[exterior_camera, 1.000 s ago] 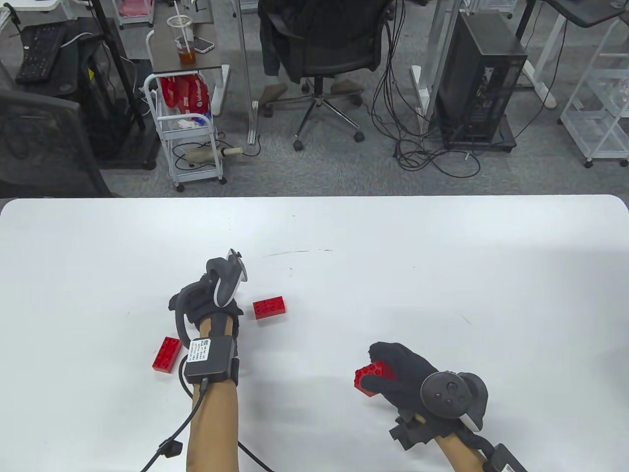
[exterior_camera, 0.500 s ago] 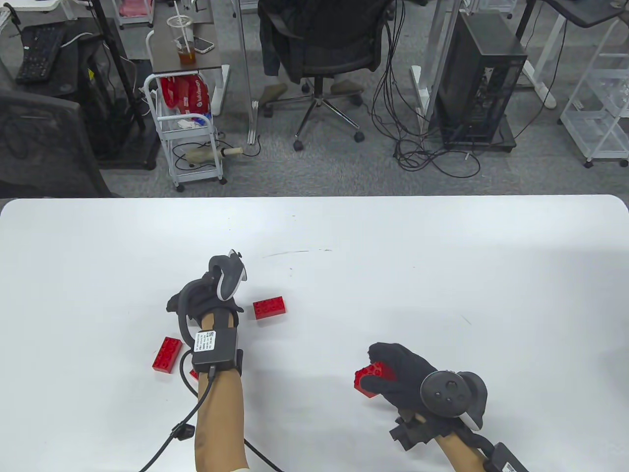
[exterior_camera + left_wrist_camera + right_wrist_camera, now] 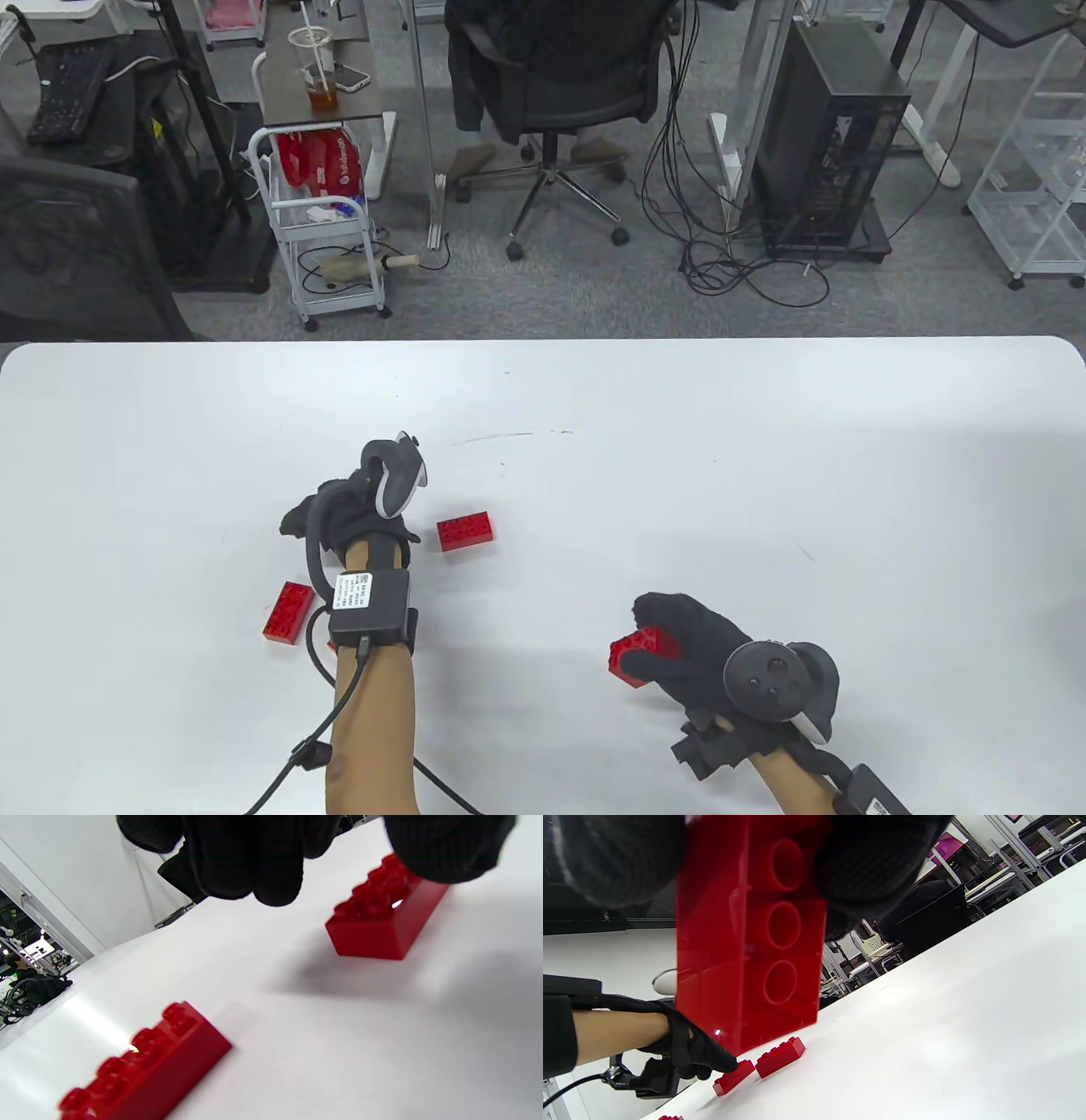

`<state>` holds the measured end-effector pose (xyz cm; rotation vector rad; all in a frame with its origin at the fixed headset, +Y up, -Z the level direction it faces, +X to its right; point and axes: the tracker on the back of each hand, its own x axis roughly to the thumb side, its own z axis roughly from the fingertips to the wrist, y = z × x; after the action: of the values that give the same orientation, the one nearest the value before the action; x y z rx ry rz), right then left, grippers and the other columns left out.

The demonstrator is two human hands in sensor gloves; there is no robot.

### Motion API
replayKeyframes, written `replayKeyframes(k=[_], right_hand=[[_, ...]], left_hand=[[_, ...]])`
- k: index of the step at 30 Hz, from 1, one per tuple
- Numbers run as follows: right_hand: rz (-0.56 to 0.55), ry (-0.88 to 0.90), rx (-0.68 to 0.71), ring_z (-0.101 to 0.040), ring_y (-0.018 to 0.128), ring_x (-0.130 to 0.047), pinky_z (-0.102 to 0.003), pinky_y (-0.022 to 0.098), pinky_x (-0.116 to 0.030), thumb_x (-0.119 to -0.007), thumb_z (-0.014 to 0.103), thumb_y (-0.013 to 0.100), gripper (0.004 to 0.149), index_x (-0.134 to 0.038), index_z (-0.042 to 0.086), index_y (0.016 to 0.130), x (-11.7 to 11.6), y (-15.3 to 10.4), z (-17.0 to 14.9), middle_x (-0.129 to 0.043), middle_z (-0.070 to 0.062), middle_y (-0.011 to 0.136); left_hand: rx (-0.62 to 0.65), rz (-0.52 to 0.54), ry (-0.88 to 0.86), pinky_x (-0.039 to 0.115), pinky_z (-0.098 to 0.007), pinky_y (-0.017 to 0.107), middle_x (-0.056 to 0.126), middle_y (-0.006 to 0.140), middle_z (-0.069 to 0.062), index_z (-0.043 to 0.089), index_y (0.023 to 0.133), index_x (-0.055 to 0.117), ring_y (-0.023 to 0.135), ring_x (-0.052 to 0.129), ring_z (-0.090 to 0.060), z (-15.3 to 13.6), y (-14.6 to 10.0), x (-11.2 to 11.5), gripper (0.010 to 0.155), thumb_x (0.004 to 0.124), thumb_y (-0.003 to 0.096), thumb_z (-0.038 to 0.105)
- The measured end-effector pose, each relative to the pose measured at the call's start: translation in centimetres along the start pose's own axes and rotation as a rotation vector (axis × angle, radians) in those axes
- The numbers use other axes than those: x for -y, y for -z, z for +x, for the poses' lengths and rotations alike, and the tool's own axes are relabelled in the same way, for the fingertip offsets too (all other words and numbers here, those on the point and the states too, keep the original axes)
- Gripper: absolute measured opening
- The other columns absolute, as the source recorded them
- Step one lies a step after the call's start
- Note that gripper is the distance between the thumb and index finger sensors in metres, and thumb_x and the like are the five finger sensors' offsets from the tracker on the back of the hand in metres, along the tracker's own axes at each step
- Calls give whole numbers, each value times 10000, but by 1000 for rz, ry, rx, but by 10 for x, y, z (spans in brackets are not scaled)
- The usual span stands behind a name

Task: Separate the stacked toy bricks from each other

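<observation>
1. The right hand (image 3: pixel 696 649) holds a red brick (image 3: pixel 636 655) lifted off the white table (image 3: pixel 764 475), near-right of centre. The right wrist view shows its hollow underside facing the camera, gloved fingers (image 3: pixel 874 866) clamped on both long sides. Judgement: a single brick, kept aloft awaiting placement; whether another is attached on the studded side cannot be told.
2. The left hand (image 3: pixel 352 518) sits left of centre. In the left wrist view its fingers (image 3: pixel 237 861) curl loosely together above the table, holding nothing. One fingertip overlaps the far loose brick (image 3: pixel 384 921); contact cannot be confirmed.
3. Loose bricks lie singly, studs up, well apart: one just right of the left hand (image 3: pixel 465 531), one nearer on its left (image 3: pixel 288 611). Judgement: set down spaced apart as already separated pieces.
4. Containers: none on the table; bricks rest directly on its surface.
</observation>
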<state>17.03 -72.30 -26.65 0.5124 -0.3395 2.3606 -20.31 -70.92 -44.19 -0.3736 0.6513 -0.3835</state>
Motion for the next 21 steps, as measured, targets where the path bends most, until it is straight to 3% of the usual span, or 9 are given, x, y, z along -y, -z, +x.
replayKeyframes(k=[6, 9, 14, 21], right_hand=[[-11, -3, -1, -231, 655, -1013, -337, 463, -958, -787, 591, 367, 673, -733, 220, 926, 1, 0, -1, -879, -53, 859], [-16, -9, 1, -229, 661, -1014, -339, 469, -958, -786, 589, 369, 675, -732, 218, 929, 3, 1, -2, -878, -54, 862], [-31, -13, 3, -233, 670, -1013, -342, 477, -956, -775, 586, 378, 673, -724, 218, 939, 6, 1, -3, -871, -58, 873], [-40, -20, -4, -230, 701, -1010, -348, 504, -950, -758, 579, 394, 671, -706, 219, 959, 9, 2, -9, -858, -59, 897]], left_hand=[[156, 148, -106, 623, -529, 775, 757, 1117, -8, 245, 1168, 464, 975, 813, -301, -11, -48, -23, 890, 690, 415, 662], [281, 143, -213, 635, -523, 766, 765, 1111, -5, 241, 1166, 474, 965, 824, -295, -18, -80, -34, 883, 687, 420, 662], [486, 255, -300, 659, -517, 752, 799, 1085, -2, 238, 1150, 517, 937, 858, -287, -19, -130, -48, 859, 697, 418, 649], [1053, 416, -423, 693, -511, 741, 750, 1133, 8, 262, 1142, 518, 936, 888, -254, -9, -200, -37, 842, 719, 408, 624]])
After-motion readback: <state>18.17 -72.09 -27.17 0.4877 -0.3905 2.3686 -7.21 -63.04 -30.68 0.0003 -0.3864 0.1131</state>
